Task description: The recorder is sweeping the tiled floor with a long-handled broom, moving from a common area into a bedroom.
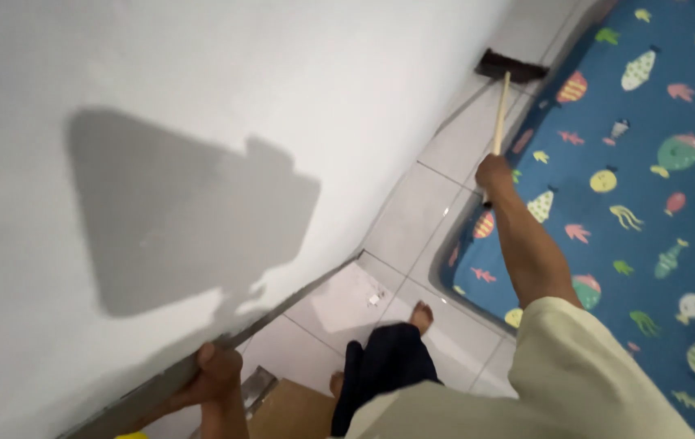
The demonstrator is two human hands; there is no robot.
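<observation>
While the right hand (pixel 494 172) clenches its fingers around the wooden broom handle (pixel 501 114), the dark brush head (pixel 511 67) sits on the tiled floor (pixel 433 203), squeezed between the white wall (pixel 201 122) and a blue fish-patterned mattress (pixel 648 162); the left hand (pixel 216 374) grips the wall's lower edge, its fingertips hidden behind it

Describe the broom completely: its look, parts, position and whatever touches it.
The broom has a pale, wood-coloured straight handle and a dark brown, flat, wide brush head. The head rests on the light floor tiles at the far end of the narrow strip between the white wall and the blue mattress printed with sea creatures. The handle slants back from the head toward the person. The right hand closes around its near end, arm stretched out. Bristle detail is too blurred to tell.
</observation>
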